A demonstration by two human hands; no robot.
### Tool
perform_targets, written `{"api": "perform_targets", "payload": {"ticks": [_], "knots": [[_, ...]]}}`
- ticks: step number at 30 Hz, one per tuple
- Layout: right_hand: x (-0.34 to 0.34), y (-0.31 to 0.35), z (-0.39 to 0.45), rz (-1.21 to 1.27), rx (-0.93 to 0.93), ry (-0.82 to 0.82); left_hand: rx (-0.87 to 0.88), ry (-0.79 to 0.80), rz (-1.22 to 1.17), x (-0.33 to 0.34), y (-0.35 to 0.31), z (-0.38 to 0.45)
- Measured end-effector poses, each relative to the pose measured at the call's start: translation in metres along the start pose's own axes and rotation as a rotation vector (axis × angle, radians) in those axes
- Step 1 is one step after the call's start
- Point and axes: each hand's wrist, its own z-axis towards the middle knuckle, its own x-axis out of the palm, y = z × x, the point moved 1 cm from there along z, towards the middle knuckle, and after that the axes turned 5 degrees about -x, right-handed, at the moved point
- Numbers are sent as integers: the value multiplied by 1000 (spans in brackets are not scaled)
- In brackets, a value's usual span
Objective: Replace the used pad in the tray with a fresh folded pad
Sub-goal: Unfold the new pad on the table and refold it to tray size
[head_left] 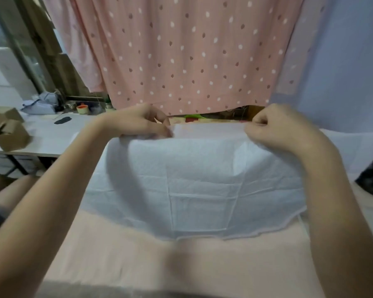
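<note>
Before a pink dotted curtain [181, 50], over a pale pink bed sheet [181, 265], left hand [138, 123] and right hand [274, 127] are pinching the far edge of a white creased absorbent pad [202, 179], apparently unfolding it; no tray in sight, placement pending.

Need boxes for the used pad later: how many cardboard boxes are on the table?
2, both at the table's left end: one cardboard box near the front edge, another behind it, cut off by the frame.
</note>
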Motion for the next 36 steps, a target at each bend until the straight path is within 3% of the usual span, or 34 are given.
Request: {"api": "perform_targets", "payload": {"ticks": [5, 12, 21, 31, 33, 36], "knots": [[-10, -8, 29, -32, 3, -37, -60, -57, 46, -20, -3, 31], [38, -37, 85, -136, -5, 96, -159, -70, 176, -7, 42, 100], [158, -98, 146, -221, 12, 352, -185, -34, 370, 45, 141, 188], [303, -166, 179, -243, 139, 610, -331, -90, 348, 127, 252, 274], [328, -176, 179, -257, 172, 580, -314, -132, 381, 145, 269, 282], [358, -183, 164, -260, 229, 370, -298, -241, 386, 172, 286, 277]]}}
